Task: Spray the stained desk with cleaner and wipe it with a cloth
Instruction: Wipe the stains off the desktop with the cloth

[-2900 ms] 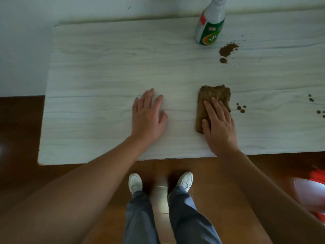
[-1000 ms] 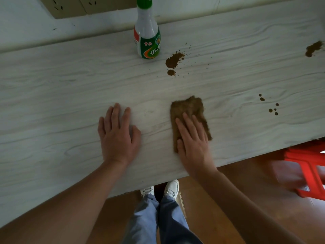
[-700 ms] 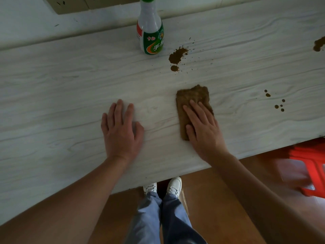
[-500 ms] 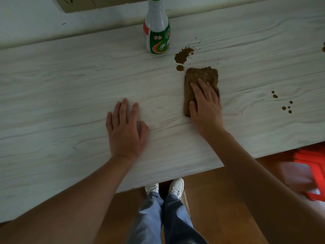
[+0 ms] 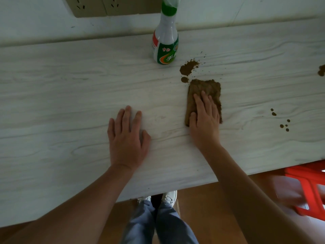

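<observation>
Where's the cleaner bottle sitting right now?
In the head view the cleaner bottle stands upright at the far edge of the desk near the wall, just left of the big brown stain and beyond the cloth under the right hand.

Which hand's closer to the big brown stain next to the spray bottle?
Right. The right hand presses the cloth just short of the stain; the left hand rests flat on the desk, farther back and leftward.

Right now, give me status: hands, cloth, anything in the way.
Left hand flat on desk, open. Right hand pressing cloth, just short of big stain. Spray bottle stands beside that stain.
</observation>
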Demonstrator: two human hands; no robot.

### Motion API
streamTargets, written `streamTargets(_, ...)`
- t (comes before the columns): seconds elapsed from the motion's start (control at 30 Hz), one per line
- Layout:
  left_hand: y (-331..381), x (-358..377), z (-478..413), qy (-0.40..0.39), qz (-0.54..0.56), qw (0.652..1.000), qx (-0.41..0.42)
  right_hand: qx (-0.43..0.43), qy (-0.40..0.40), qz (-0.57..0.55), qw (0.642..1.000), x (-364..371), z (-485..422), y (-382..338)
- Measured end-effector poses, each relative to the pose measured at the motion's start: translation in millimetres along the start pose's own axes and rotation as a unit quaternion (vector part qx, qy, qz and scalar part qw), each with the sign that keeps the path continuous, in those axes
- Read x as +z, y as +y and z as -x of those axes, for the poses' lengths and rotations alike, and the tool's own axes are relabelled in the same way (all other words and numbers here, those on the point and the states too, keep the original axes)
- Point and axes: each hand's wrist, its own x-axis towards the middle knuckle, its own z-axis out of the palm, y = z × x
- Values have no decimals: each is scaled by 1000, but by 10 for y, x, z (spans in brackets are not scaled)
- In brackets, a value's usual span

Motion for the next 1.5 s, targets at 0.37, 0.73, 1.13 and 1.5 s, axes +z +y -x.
streamTargets(0.37, 9, -44, -24, -15, -8, 1000, 2, 8, -18, 3, 1000, -62, -25, -15)
streamTargets(0.73, 12, -7, -20, 18, -24, 1000, 8, -85, -48, 9, 995, -274, -180, 280)
streamTargets(1.13, 28, -35, -11, 0, -25, 1000, -2, -99, -27, -55, 993, -422, -564, 245)
streamTargets(1.5, 29, -47, -17, -2, -18, 1000, -3, -74, -39, -216, 973, -228, -1505, -658)
